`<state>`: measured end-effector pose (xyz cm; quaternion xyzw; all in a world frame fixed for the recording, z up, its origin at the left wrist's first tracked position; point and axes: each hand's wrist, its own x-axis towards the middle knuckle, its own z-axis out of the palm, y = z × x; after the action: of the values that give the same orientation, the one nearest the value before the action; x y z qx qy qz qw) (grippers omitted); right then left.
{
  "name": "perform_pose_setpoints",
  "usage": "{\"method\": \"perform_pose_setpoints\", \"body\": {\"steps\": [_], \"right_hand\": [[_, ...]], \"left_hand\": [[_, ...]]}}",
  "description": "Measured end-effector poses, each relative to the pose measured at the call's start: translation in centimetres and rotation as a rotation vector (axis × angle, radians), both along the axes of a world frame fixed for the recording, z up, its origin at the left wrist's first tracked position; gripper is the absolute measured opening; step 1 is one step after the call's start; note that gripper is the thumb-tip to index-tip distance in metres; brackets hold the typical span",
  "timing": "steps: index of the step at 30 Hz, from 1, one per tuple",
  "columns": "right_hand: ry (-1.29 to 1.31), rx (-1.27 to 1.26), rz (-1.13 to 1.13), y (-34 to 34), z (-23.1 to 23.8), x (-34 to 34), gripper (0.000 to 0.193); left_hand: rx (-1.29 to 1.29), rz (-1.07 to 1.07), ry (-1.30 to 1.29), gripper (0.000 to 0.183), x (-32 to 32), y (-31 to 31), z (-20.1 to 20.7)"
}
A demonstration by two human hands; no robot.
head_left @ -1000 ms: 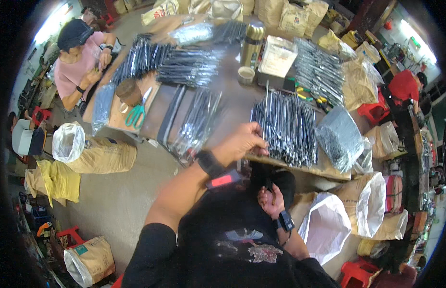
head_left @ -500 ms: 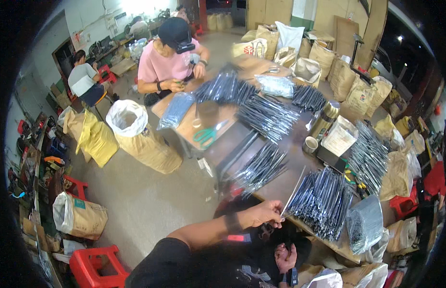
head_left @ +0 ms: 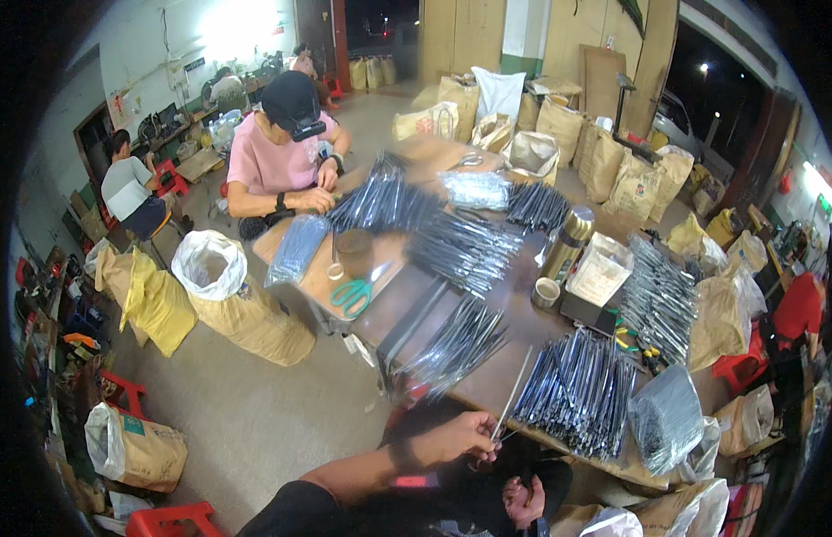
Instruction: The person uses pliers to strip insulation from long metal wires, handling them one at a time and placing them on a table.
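at the near edge of the bench (head_left: 488, 380), the person's left hand (head_left: 456, 438) has its fingers pinched shut on the lower end of a long thin metal rod (head_left: 513, 396), which slants up and away over the bench top. the right hand (head_left: 522, 499) sits lower and nearer, down by the lap, fingers curled; whether it grips anything cannot be told, since that spot is dark.

the rod is held only by its tip, so it could swing, slip out and drop to the floor, or poke into the pile of dark rods (head_left: 577, 398) lying just to its right and knock some off the near edge. that pile already reaches close to the rim, so a nudge might spill it.

farther along the bench lie more bundles (head_left: 465, 251), a flat dark tray (head_left: 411, 327) with rods fanned over it, green-handled scissors (head_left: 358, 291), a steel flask (head_left: 566, 242), a small cup (head_left: 547, 293) and a white box (head_left: 600, 268). a co-worker in a pink shirt (head_left: 277, 161) works at the far left end. open sacks (head_left: 233, 295) crowd the floor on the left, and more sacks (head_left: 613, 166) line the far side, leaving little free room around the bench.
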<state>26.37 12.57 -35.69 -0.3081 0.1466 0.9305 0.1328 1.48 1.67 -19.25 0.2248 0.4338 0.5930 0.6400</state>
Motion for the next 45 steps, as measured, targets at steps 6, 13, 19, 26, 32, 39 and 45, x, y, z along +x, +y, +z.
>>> {"method": "perform_pose_setpoints", "body": {"steps": [6,13,19,26,32,39,45], "right_hand": [[-0.004,-0.05,-0.003,-0.4,1.2,-0.5,0.044],[-0.013,-0.171,-0.049,-1.1,2.6,0.3,0.048],[-0.115,-0.073,-0.025,-0.5,2.0,-0.5,0.051],[0.137,0.162,-0.063,-0.5,5.3,0.6,0.038],[0.156,0.263,-0.291,-0.1,9.5,2.8,0.035],[-0.012,0.506,-0.603,1.7,12.8,6.7,0.017],[-0.229,0.517,-0.823,8.6,12.8,11.2,0.023]], "left_hand": [[0.035,0.156,-0.009,0.021,-0.3,-0.8,0.3],[0.191,0.585,-0.025,0.023,-5.6,-0.8,5.5],[-0.024,0.137,-0.068,0.035,-0.1,-1.1,1.4],[-0.2,0.165,-0.05,0.02,1.1,-2.5,0.5],[-0.185,0.134,-0.031,0.021,2.3,-2.7,0.6],[-0.131,0.116,-0.075,0.021,3.2,-2.6,0.7],[-0.128,0.127,-0.077,0.021,3.1,-2.2,0.9]]}}
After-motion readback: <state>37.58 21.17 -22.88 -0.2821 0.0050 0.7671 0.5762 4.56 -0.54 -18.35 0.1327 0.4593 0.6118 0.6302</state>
